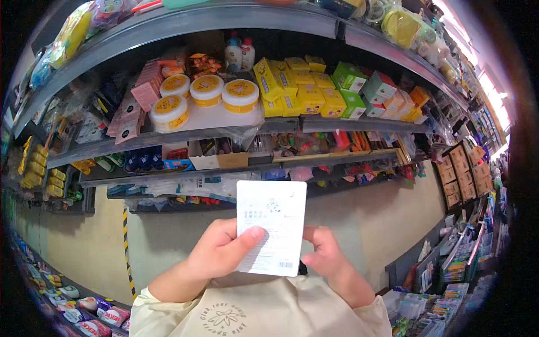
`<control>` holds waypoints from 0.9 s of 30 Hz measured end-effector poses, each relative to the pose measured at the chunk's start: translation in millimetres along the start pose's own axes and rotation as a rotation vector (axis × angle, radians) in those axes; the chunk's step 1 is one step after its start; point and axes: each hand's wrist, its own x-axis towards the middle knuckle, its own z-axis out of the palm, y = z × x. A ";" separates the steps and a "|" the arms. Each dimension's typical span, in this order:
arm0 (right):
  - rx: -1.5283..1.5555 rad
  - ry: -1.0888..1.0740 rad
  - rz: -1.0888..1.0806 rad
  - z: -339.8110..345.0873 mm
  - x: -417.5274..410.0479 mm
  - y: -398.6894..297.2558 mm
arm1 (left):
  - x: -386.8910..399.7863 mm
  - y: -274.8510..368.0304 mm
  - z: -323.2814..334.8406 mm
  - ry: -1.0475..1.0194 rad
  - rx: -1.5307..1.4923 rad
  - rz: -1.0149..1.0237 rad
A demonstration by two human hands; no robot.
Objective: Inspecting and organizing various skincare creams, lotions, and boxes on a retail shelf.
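Note:
My left hand [229, 246] holds a flat white rectangular packet [271, 227] upright before my chest, its thumb across the front face. The packet bears small print, a faint drawing and a barcode. At the packet's right edge is my right hand [324, 252], with its fingers curled; the fingertips lie partly behind the edge, and whether they grip it cannot be told. Beyond the packet stand shelves with round white tubs with yellow lids [241, 97], small yellow boxes [310, 99] and green boxes [353, 104].
A grey shelf edge [219, 21] runs across above, with bagged goods on it. Open cartons [219, 160] fill a lower shelf. Brown packs hang on a rack [461, 172] at right. Packaged goods [90, 311] lie at lower left. Yellow-black tape [126, 244] marks the floor.

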 end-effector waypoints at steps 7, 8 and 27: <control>0.282 0.212 0.217 8.5 9.3 -18.3 | 12.9 -1.9 -20.6 -0.113 -0.233 -0.093; 0.281 0.224 0.225 7.6 11.7 -19.9 | 15.1 -1.3 -21.3 -0.109 -0.243 -0.094; 0.210 0.325 0.193 12.0 19.7 -27.3 | 43.6 7.2 -34.4 -0.256 -0.382 -0.127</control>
